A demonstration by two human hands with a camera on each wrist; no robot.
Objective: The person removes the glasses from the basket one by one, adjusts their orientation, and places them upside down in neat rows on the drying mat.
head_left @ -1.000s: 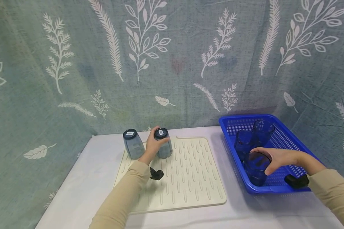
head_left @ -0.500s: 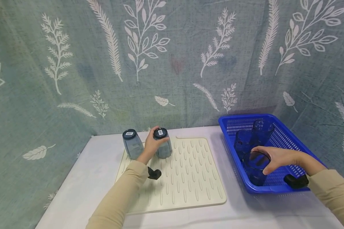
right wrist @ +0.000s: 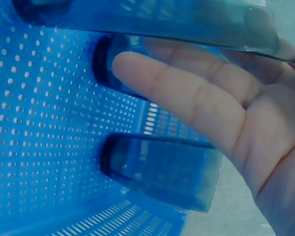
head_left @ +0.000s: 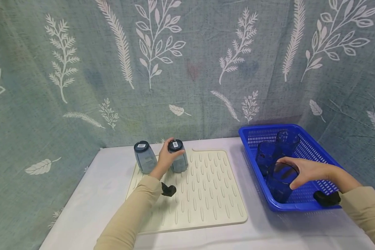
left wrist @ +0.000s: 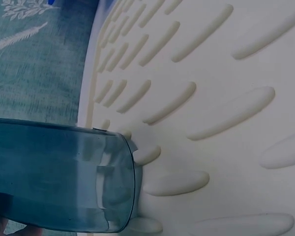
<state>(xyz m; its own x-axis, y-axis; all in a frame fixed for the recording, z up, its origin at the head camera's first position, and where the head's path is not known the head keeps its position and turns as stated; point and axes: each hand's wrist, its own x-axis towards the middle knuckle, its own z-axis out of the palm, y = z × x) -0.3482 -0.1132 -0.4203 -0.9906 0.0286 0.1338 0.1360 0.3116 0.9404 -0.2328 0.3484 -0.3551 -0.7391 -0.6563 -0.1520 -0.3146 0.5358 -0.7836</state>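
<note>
On the ribbed cream drying mat (head_left: 206,194), my left hand (head_left: 167,159) grips an upside-down blue-tinted drinking glass (head_left: 179,163), its labelled base facing up. Left of that hand, a second upside-down glass (head_left: 145,159) stands at the mat's back edge. In the left wrist view, the held glass (left wrist: 59,177) has its rim right at the mat's ribs. At the right, my right hand (head_left: 306,172) holds an upright glass (head_left: 279,189) near its rim, thumb and fingers on opposite sides, inside the blue basket (head_left: 270,205). In the right wrist view, that glass (right wrist: 152,22) spans the top.
Behind the right hand, two more glasses, one (head_left: 264,156) nearer and another (head_left: 287,142) farther back, stand in the basket. The basket's raised perforated walls surround them. A white cloth (head_left: 90,194) covers the table, and a leaf-patterned curtain (head_left: 193,69) hangs along its back.
My right hand and the rim of its glass have shifted slightly up and to the right in the head view. The left hand stays on its glass.
</note>
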